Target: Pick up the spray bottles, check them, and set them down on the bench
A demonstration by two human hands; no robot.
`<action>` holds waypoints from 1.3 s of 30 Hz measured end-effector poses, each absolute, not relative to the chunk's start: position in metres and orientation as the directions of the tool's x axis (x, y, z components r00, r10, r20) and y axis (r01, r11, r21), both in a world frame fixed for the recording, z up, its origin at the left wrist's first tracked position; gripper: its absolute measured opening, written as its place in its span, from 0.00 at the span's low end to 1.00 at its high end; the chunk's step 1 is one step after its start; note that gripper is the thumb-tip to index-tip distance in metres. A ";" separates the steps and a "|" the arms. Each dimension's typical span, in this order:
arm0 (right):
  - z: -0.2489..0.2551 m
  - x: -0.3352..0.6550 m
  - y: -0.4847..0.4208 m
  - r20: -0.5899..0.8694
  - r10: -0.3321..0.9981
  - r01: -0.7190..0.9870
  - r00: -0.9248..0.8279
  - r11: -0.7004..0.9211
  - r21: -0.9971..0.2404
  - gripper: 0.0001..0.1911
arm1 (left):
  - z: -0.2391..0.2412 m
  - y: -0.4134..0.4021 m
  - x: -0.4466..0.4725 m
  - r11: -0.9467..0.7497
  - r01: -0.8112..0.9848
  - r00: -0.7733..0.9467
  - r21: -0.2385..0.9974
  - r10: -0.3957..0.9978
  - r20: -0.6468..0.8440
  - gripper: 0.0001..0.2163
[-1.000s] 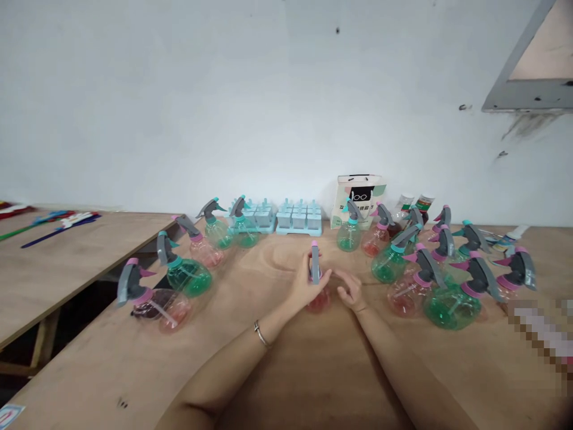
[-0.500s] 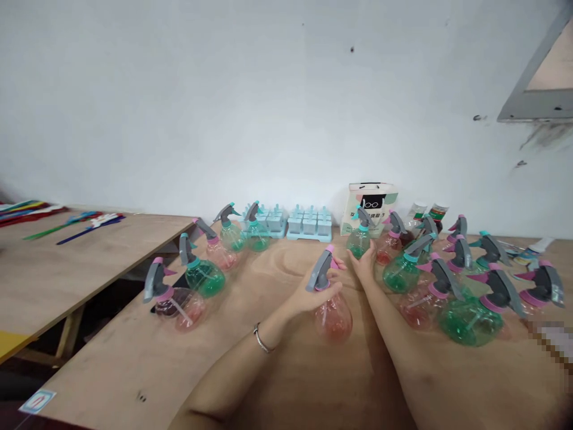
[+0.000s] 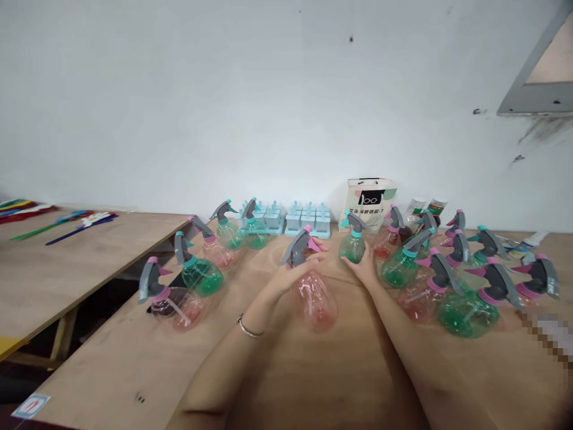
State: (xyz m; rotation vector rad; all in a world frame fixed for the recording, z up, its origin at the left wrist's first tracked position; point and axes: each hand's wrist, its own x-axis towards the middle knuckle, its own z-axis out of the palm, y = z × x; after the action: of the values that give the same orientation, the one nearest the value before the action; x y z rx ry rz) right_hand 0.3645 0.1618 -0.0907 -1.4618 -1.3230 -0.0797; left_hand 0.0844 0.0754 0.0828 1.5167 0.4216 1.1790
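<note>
My left hand (image 3: 298,270) is wrapped round the neck of a clear pink spray bottle (image 3: 317,304) with a grey and pink trigger head; the bottle leans to the left. Around the body of a green spray bottle (image 3: 353,247), my right hand (image 3: 363,266) has its fingers closed, thumb at the near side and the other fingers partly hidden. To the left stand several more spray bottles, among them a green one (image 3: 203,276) and a pink one (image 3: 188,310). On the right is another group, with a green bottle (image 3: 468,310) at its front.
Light-blue popsicle moulds (image 3: 308,220) and a printed paper bag (image 3: 369,203) stand against the wall. A second table (image 3: 85,263) at the left, across a gap, bears coloured strips (image 3: 83,227). Two labelled bottles (image 3: 435,209) stand at the back right.
My left hand has shifted left with the pink spray bottle, which tilts more. My right hand has closed on the green spray bottle, and that bottle has moved slightly left and nearer.
</note>
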 end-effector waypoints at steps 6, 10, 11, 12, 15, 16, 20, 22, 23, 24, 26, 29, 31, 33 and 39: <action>-0.097 0.364 0.096 0.633 0.728 0.730 0.262 0.279 -0.624 0.51 | 0.089 0.089 0.074 -0.154 -0.434 0.408 0.888 0.845 0.346 0.17; -0.100 0.363 0.064 0.605 0.769 0.734 0.206 0.288 -0.615 0.49 | 0.095 0.091 0.071 -0.127 -0.446 0.460 0.886 0.817 0.349 0.18; -0.100 0.362 0.060 0.601 0.773 0.733 0.200 0.289 -0.616 0.49 | 0.098 0.090 0.072 -0.138 -0.444 0.476 0.885 0.801 0.364 0.17; -0.100 0.361 0.057 0.601 0.775 0.732 0.197 0.292 -0.616 0.49 | 0.101 0.088 0.073 -0.148 -0.440 0.495 0.886 0.783 0.377 0.16; -0.097 0.359 0.055 0.606 0.775 0.733 0.182 0.304 -0.609 0.48 | 0.110 0.080 0.080 -0.173 -0.406 0.515 0.898 0.768 0.381 0.13; -0.097 0.359 0.055 0.605 0.776 0.733 0.178 0.305 -0.608 0.48 | 0.113 0.077 0.081 -0.194 -0.389 0.488 0.901 0.786 0.380 0.12; -0.095 0.358 0.056 0.593 0.785 0.731 0.177 0.299 -0.613 0.48 | 0.119 0.069 0.080 -0.290 -0.312 0.359 0.905 0.845 0.395 0.14; -0.095 0.358 0.055 0.591 0.788 0.729 0.172 0.302 -0.614 0.48 | 0.120 0.070 0.075 -0.288 -0.301 0.397 0.909 0.829 0.395 0.13; -0.095 0.359 0.055 0.591 0.789 0.728 0.169 0.305 -0.615 0.48 | 0.120 0.071 0.073 -0.284 -0.302 0.428 0.910 0.813 0.396 0.12; -0.095 0.359 0.056 0.591 0.789 0.725 0.167 0.308 -0.616 0.48 | 0.120 0.072 0.070 -0.284 -0.306 0.455 0.909 0.795 0.401 0.11; -0.096 0.359 0.056 0.591 0.789 0.720 0.166 0.313 -0.619 0.48 | 0.120 0.074 0.068 -0.292 -0.306 0.502 0.906 0.760 0.414 0.10; -0.095 0.358 0.057 0.592 0.788 0.718 0.169 0.314 -0.622 0.49 | 0.119 0.074 0.071 -0.298 -0.282 0.539 0.912 0.737 0.408 0.10; -0.095 0.358 0.056 0.590 0.789 0.720 0.171 0.309 -0.622 0.49 | 0.117 0.071 0.075 -0.305 -0.254 0.491 0.918 0.777 0.394 0.10; -0.094 0.357 0.056 0.585 0.793 0.722 0.170 0.304 -0.622 0.48 | 0.117 0.067 0.079 -0.309 -0.231 0.395 0.922 0.837 0.379 0.11; -0.092 0.357 0.054 0.583 0.797 0.716 0.158 0.314 -0.623 0.48 | 0.124 0.064 0.083 -0.305 -0.217 0.532 0.928 0.760 0.374 0.11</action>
State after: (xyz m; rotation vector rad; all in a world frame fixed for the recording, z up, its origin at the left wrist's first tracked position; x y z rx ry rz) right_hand 0.3573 0.0543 -0.0915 -1.4202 -1.5747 0.1009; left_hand 0.0828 0.0638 0.1239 1.5997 0.4739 1.0400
